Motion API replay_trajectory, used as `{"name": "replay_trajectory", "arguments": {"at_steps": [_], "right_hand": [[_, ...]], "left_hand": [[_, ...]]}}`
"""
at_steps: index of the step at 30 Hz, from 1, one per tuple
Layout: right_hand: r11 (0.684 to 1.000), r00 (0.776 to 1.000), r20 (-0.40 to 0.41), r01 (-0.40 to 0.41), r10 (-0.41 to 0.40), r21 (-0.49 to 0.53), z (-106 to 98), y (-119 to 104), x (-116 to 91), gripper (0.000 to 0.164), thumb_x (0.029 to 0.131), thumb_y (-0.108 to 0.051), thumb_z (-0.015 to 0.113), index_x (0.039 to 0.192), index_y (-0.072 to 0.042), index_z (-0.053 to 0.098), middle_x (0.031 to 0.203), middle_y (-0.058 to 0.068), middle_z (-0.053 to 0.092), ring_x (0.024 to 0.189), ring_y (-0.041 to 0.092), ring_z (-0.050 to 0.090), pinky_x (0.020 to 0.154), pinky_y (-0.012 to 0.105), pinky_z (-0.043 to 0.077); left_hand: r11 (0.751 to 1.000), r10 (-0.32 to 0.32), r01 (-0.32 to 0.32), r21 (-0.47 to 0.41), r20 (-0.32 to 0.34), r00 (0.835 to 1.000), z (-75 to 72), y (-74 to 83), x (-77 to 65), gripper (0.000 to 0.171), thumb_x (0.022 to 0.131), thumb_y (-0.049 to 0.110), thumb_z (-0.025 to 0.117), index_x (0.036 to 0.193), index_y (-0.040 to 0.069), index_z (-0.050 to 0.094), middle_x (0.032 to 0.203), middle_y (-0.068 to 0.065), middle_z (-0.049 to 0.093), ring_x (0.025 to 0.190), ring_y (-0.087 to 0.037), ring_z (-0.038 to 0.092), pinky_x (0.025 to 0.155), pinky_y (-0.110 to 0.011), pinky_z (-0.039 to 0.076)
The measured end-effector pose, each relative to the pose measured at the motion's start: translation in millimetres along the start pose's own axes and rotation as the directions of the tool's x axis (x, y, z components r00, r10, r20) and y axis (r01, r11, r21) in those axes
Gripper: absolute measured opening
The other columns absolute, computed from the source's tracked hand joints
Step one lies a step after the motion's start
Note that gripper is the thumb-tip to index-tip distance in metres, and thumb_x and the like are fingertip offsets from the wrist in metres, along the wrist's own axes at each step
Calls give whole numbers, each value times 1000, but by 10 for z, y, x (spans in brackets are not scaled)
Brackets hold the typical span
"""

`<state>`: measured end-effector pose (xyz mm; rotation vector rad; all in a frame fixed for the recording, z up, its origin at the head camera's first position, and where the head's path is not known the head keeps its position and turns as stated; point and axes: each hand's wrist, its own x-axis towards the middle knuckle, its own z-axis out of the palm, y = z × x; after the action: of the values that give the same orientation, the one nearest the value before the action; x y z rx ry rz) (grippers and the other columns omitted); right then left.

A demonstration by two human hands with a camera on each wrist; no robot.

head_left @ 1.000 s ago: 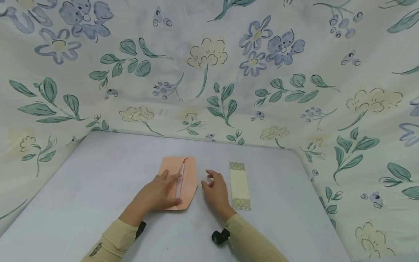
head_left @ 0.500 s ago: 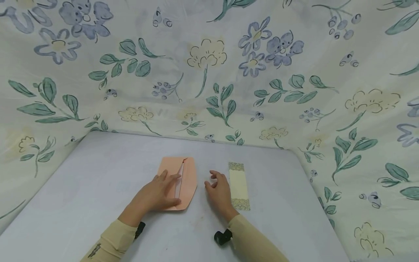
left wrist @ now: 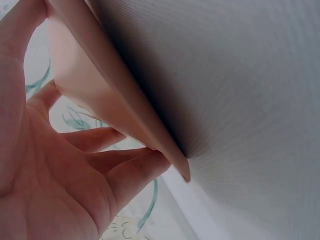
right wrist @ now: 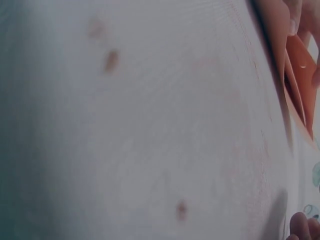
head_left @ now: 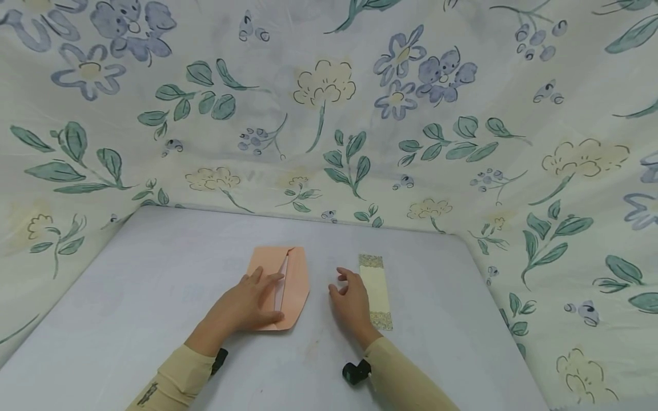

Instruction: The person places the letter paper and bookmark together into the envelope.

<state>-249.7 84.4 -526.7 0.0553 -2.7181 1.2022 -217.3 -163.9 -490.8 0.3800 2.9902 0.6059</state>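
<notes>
A folded peach-coloured paper piece (head_left: 296, 291), shaped like an envelope with clipped right corners, lies on the table. A narrow slit down its middle shows white. My left hand (head_left: 248, 302) rests on it with fingers and thumb spread; in the left wrist view the fingertips touch the paper's face (left wrist: 95, 75). To the right, my right hand (head_left: 352, 302) is held apart from the paper, fingers loosely bent and holding nothing. It partly covers the left edge of a cream paper strip (head_left: 376, 285) with glittery gold ends. Only the right hand's fingertips (right wrist: 301, 226) show in the right wrist view.
The white table (head_left: 154, 274) reaches back to a cloth backdrop (head_left: 329, 142) printed with flowers and leaves. Small brownish marks (right wrist: 111, 61) show on the table surface in the right wrist view. A black camera mount (head_left: 356, 373) sits at the right wrist.
My right hand has moved a little to the right, away from the peach paper and over the strip's left edge. The left hand and the paper have stayed put.
</notes>
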Motion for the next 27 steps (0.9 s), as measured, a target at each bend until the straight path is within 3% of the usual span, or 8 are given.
{"name": "replay_trajectory", "arguments": {"at_steps": [27], "right_hand": [[999, 997, -66, -36, 34, -26, -146, 134, 45, 42, 85, -21, 65, 125, -15, 55, 102, -1, 58, 73, 7, 51, 64, 24, 44]], "left_hand": [[1000, 21, -21, -5, -3, 1000, -9, -2, -4, 85, 69, 61, 70, 141, 25, 39, 145, -28, 27, 124, -57, 32, 89, -64, 37]]}}
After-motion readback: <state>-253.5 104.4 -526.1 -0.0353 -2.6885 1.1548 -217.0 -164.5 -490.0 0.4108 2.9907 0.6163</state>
